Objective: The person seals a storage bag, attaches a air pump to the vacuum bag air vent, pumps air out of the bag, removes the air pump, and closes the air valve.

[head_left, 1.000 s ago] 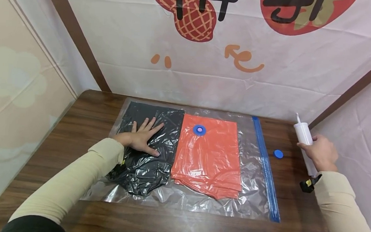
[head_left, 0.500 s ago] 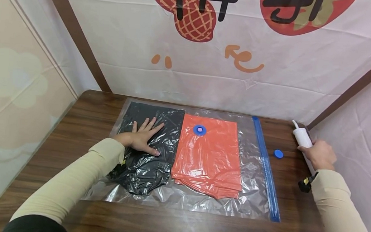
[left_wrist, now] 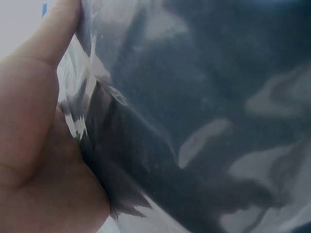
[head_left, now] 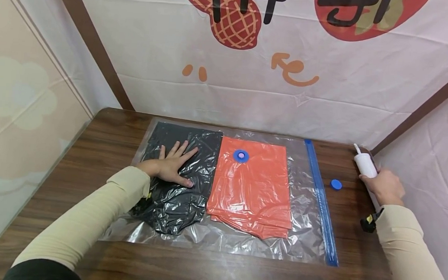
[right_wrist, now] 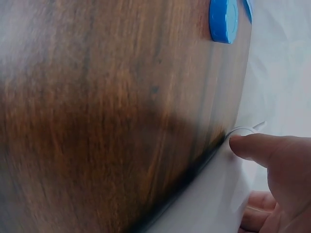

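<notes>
A clear vacuum storage bag (head_left: 302,245) lies flat in the head view, with folded black clothing (head_left: 185,137) and folded orange clothing (head_left: 251,189) inside. Its blue round valve (head_left: 241,156) is over the orange piece. My left hand (head_left: 169,166) rests with spread fingers on the bag above the black clothing; the left wrist view shows glossy film beside the thumb (left_wrist: 34,107). At the far right my right hand (head_left: 386,186) grips a white hand pump (head_left: 365,164) with a thin nozzle. In the right wrist view the pump (right_wrist: 209,199) lies along the table edge.
A blue cap (head_left: 336,184) lies on the wooden table (head_left: 214,274) between the bag's blue zip strip (head_left: 322,207) and the pump. Printed cloth walls (head_left: 226,101) stand behind and at both sides of the table.
The right hand and the pump have shifted slightly left and the pump has settled lower near the back right corner of the table. The left hand and the bag stay put.
</notes>
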The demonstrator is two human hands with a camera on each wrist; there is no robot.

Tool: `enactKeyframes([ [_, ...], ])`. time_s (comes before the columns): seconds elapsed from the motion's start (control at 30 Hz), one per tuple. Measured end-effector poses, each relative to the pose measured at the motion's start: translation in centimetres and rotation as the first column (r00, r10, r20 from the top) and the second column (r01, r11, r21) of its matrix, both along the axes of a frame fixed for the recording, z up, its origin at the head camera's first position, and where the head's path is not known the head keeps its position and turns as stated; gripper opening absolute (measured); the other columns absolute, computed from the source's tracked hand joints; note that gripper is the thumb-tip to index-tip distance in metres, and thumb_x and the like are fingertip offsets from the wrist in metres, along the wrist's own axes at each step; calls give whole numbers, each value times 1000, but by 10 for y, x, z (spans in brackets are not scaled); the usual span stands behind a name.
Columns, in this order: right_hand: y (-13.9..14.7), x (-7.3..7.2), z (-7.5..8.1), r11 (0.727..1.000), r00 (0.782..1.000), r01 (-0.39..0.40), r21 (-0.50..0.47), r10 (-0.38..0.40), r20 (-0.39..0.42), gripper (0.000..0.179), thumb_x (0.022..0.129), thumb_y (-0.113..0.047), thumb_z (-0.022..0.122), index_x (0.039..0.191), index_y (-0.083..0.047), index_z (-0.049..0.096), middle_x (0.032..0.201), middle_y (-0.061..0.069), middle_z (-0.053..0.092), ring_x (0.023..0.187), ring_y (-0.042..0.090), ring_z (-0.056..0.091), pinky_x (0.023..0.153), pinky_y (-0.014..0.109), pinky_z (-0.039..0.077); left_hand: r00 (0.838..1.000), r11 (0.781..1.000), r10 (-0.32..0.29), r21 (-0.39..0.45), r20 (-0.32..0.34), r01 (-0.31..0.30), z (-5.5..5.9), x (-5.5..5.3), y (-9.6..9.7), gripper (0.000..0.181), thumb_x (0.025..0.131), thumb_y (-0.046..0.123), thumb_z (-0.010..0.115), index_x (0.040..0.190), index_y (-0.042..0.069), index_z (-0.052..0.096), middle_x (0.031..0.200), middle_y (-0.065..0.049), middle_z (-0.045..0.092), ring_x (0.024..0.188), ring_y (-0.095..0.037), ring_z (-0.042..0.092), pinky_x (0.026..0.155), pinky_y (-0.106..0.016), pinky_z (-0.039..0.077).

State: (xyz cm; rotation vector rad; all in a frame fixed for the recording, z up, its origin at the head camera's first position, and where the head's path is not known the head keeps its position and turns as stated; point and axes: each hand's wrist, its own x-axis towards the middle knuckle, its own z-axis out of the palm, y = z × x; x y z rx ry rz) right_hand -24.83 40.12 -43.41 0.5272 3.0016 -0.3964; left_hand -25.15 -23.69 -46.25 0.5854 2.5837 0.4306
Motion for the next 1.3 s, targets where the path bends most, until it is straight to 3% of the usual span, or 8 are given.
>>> enactKeyframes([
  [0.4,3,1,-5,999,999,31,-39,-31,14,73,94,-47,63,128,16,44,121,43,51,99,53,57,65,56,48,1000,1000,0,-19,3,0,-4,-3,-1,120,82,64,76,165,17,3,166,-20,-20,150,-44,-22,109,-74,-18],
  [1.1,7,2,-6,999,1000,11,-47,-11,4,77,92,-48,65,131,15,42,122,44,51,98,53,57,62,51,47,1000,1000,3,-2,-4,-3,-4,-1,0,119,83,63,75,165,17,3,166,-21,-20,150,-45,-21,109,-74,-18],
  [1.3,6,4,-5,999,1000,-7,-42,6,-22,82,95,-56,57,130,17,42,119,43,52,95,53,58,62,51,47,1000,1000,4,-10,-9,-4,-4,-1,-1,119,83,63,76,165,16,3,166,-21,-20,150,-45,-21,109,-74,-18],
])
